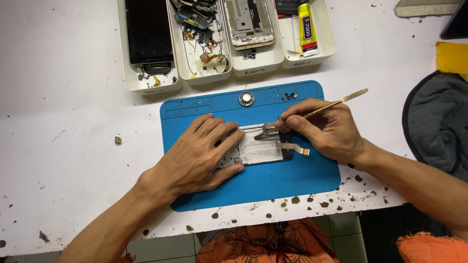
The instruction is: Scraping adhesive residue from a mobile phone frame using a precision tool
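An opened phone (pixel 258 150) lies flat near the middle of a blue mat (pixel 273 182) on a white, chipped table (pixel 63 97). The left hand (pixel 200 156) rests palm down on the phone's left end, fingers spread and flat over it, thumb along the near edge; it presses on the phone rather than closing around it. The right hand (pixel 326 129) is closed in a pinch on a thin metal pry tool (pixel 336 103), whose flat end points up and to the right past the knuckles, while its working end meets the phone's far edge beside a grey curved part (pixel 267 129). A flex ribbon (pixel 296 148) with an orange tip trails from the phone's right end onto the mat. A small round speaker (pixel 246 99) sits in the mat's upper strip of compartments, and a few tiny screws (pixel 290 96) lie to its right. Beyond the mat stand four white trays (pixel 127 73): one holds a dark screen (pixel 148 30), the next loose circuit boards (pixel 197 17), the third a phone frame (pixel 249 23), and the last a yellow glue tube (pixel 306 27). A grey cloth (pixel 436 122) lies at the table's right edge.
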